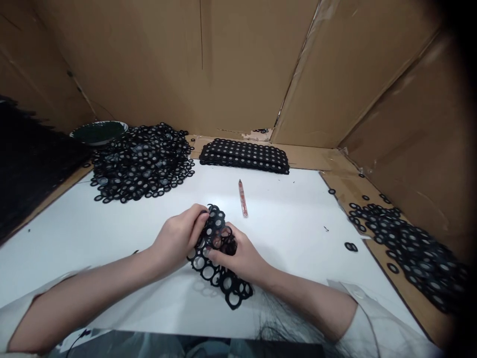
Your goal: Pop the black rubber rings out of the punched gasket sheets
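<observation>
Between my two hands hangs a black sheet of joined rubber rings [207, 271], folded or bunched and held a little above the white tabletop. My left hand [181, 229] is closed, thumb and fingers pinching the upper left edge of the sheet. Around its right side wraps my right hand [242, 253], with the thumb pressed on the front and the fingers behind. Part of the sheet is hidden by the fingers. Beyond the hands lies a slim pointed tool with a reddish wrapped handle [242, 199].
A large heap of loose black rings [143, 161] lies at the back left, beside a bowl [99, 132] with dark green contents. Stacked ring sheets [244, 155] sit at the back. More rings [417, 248] spread over cardboard on the right. Cardboard walls [238, 64] enclose the white table [290, 219].
</observation>
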